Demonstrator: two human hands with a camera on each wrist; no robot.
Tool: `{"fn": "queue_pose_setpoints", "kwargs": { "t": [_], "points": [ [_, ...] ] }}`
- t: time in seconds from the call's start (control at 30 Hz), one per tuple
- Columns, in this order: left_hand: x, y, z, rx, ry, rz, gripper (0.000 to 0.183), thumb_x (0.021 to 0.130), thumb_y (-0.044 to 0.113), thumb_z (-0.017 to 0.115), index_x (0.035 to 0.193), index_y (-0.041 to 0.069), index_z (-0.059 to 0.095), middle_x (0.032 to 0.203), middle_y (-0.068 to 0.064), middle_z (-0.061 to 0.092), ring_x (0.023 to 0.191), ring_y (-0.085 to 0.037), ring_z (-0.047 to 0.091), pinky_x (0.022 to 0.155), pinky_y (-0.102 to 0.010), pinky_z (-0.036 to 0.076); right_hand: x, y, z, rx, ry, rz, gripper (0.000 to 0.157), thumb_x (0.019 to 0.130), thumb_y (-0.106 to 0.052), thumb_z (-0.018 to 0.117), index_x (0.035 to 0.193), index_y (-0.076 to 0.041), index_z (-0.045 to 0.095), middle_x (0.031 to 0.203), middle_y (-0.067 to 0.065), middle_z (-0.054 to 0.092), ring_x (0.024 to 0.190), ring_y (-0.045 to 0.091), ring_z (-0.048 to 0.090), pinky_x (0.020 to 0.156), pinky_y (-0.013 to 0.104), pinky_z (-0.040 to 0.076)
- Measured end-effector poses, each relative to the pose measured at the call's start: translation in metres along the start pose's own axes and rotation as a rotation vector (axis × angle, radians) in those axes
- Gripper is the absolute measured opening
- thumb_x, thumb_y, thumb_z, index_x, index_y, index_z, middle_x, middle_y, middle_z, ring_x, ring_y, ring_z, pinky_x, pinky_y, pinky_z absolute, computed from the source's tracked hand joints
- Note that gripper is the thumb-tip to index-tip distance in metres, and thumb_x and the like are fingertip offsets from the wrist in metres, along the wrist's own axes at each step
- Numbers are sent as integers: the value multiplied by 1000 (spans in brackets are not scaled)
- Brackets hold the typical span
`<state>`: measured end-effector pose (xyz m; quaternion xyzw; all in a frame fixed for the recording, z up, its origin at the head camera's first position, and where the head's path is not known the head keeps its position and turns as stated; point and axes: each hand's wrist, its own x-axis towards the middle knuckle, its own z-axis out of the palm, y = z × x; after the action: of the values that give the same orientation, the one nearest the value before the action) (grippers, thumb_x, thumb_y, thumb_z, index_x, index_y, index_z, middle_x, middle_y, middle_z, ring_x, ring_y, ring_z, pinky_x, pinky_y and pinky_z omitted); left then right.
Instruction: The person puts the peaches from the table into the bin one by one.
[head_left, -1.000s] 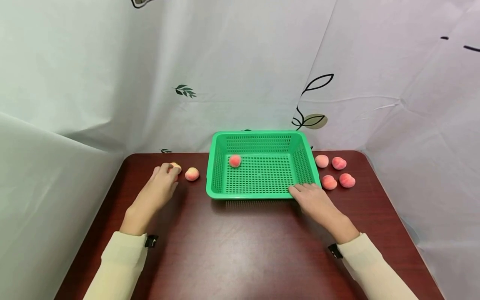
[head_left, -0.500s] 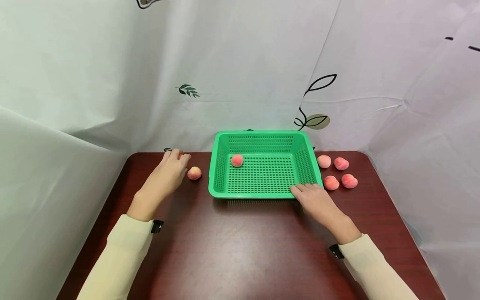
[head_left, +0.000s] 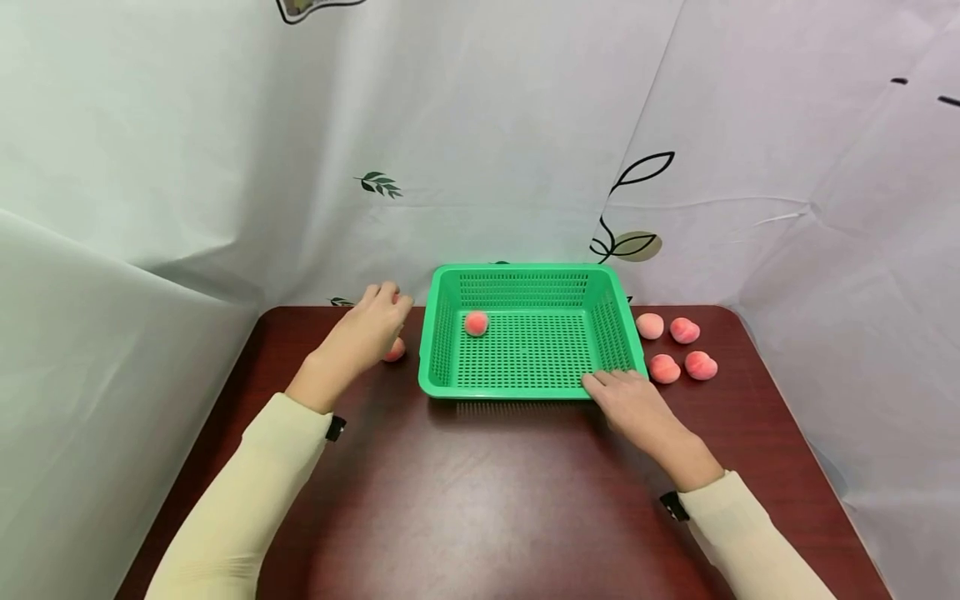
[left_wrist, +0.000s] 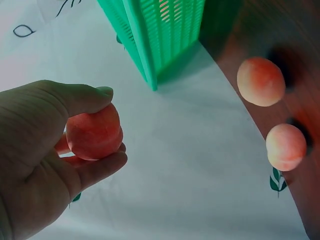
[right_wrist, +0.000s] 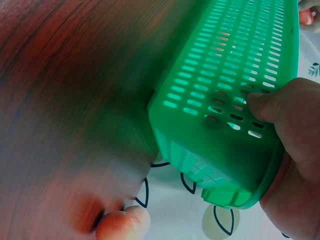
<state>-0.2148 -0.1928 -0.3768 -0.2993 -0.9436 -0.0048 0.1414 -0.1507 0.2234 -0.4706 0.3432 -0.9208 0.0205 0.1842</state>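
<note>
My left hand (head_left: pixel 362 333) pinches a peach (left_wrist: pixel 95 136) between thumb and fingers, raised above the table left of the green basket (head_left: pixel 536 393). In the left wrist view, two more peaches lie on the table; one peach (left_wrist: pixel 261 81) is nearer the basket and another peach (left_wrist: pixel 286 147) sits beside it. From the head view, the left hand covers most of that spot. My right hand (head_left: pixel 633 410) grips the basket's near right corner, with the thumb (right_wrist: pixel 262 106) on the outside wall. One peach (head_left: pixel 476 323) rests inside the basket, toward its left.
Several peaches (head_left: pixel 664 368) lie on the table to the right of the basket. The dark red wooden table (head_left: pixel 480 500) ends at the back against a white hanging cloth (head_left: pixel 480 167) with leaf prints, which also closes off both sides.
My left hand has picked a peach up from the table's left and carried it right toward the basket. The right hand keeps its grip on the basket. The head view has shifted slightly.
</note>
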Motion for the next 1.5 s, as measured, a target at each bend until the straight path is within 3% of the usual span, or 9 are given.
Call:
{"fn": "queue_pose_setpoints", "kwargs": {
  "t": [0.1,0.23,0.4,0.9,1.13,1.5],
  "points": [
    [9,2,0,27,-25,12,25,81,-8,71,105,-5,63,99,-21,55,88,-38,54,73,-41,55,1,0,0,4,8,-7,23,84,6,64,87,-10,49,74,3,56,66,26,58,59,37,43],
    [24,7,0,28,-63,12,16,96,-6,60,112,-5,64,103,-22,57,90,-37,55,73,-41,57,0,0,-1,4,13,-16,24,84,7,64,87,-10,48,74,3,55,65,26,58,59,36,42],
    [46,15,0,-7,-122,13,26,103,-4,52,126,-4,62,116,-24,58,103,-39,56,82,-45,58,-2,0,-3,3,21,-7,26,82,9,65,85,-10,47,72,2,53,64,25,56,59,34,40],
    [85,23,7,-96,-223,0,29,107,1,44,130,-1,61,124,-23,56,109,-38,54,94,-45,52,0,0,-1,-1,-3,-4,25,82,8,65,86,-10,48,73,3,54,65,26,58,59,36,43],
    [105,33,16,-156,-306,-5,32,109,9,44,137,4,58,137,-24,53,125,-40,53,101,-47,50,1,1,-1,-4,-3,-4,25,82,8,65,87,-10,49,74,4,55,65,27,58,59,36,43],
    [129,50,33,-132,-371,75,40,109,13,47,149,6,51,145,-21,50,134,-38,51,105,-44,50,0,-1,-1,1,-10,3,26,83,9,65,86,-10,48,73,3,54,64,25,55,59,34,40]
  ]
}}
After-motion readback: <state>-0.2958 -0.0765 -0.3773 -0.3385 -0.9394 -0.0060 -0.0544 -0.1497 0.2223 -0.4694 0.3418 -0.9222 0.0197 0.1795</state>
